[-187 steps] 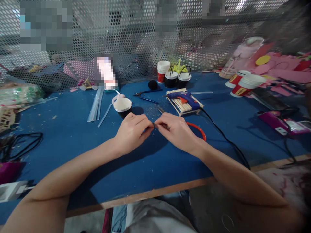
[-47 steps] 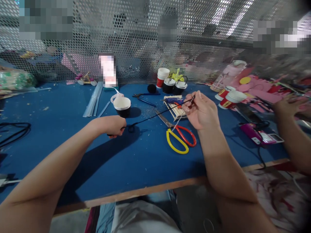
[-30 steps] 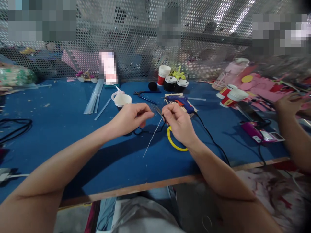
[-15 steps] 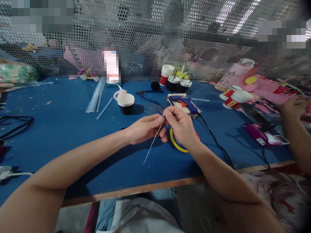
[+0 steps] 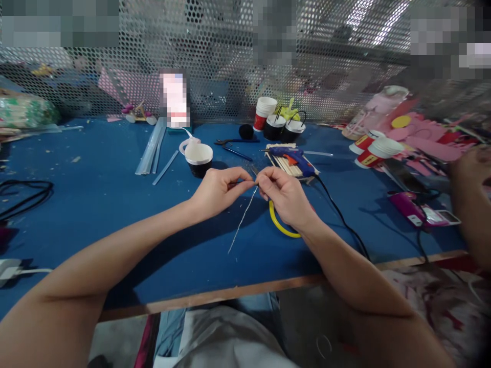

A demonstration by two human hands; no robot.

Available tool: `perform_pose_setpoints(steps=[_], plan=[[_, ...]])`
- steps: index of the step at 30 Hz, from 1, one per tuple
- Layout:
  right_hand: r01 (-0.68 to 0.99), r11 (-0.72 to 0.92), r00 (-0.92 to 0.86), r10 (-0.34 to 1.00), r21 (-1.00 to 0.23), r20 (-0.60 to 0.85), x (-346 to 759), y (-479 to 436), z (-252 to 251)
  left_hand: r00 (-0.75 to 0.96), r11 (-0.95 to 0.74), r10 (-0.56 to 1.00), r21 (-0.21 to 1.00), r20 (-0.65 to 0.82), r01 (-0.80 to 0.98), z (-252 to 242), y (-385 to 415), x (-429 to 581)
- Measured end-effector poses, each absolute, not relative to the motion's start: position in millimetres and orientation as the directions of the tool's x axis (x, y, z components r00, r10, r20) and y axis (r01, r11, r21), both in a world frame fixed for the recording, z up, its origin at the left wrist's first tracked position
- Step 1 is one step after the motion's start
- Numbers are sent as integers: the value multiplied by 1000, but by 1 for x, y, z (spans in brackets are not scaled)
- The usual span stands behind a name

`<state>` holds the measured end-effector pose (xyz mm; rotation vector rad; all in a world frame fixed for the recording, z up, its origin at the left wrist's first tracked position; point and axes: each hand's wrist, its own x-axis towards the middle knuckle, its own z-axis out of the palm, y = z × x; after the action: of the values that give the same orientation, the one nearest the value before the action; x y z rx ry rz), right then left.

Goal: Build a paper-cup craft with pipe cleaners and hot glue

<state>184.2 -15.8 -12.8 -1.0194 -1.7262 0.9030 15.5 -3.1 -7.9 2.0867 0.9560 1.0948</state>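
Note:
My left hand (image 5: 215, 189) and my right hand (image 5: 283, 196) meet above the blue table (image 5: 95, 214), fingertips almost touching. Both pinch a thin dark wire (image 5: 245, 182) stretched between them. A thin silvery strand (image 5: 242, 220) hangs down from the pinch toward the table's front. Under my right hand lie scissors with a yellow handle loop (image 5: 279, 228). Just beyond the hands are a black paper cup (image 5: 198, 159) with a white rim and a blue glue gun (image 5: 294, 156) resting on wooden sticks.
Clear glue sticks (image 5: 151, 151) lie at the back left. Black cups with handles (image 5: 283, 128) and a red-white cup stack (image 5: 264, 111) stand by the mesh wall. Pink craft pieces and cups (image 5: 378, 149) crowd the right. Another person's hand (image 5: 471, 168) is at the far right.
My hands drew apart with the dark wire taut, then came back together; now both pinch it close, the silvery strand dangling below. The scissors lie half hidden under my right hand.

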Motion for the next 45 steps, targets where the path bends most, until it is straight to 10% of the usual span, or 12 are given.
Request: perform_pose_setpoints(steps=[18,27,34,45], plan=[[406,499,-226,866,-766,445,182,-17,-13,411,-220,907,937,94,271,-5,-8,19],[104,334,-318,904,-937,286,192,-6,-11,476,-6,878,991,-60,137,1,-8,17],[186,380,-424,863,-906,275,193,-9,-5,587,262,776,965,-230,32,3,-7,14],[318,447,-369,871,-836,325,192,-12,-6,502,7,862,992,-71,128,-3,-5,16]])
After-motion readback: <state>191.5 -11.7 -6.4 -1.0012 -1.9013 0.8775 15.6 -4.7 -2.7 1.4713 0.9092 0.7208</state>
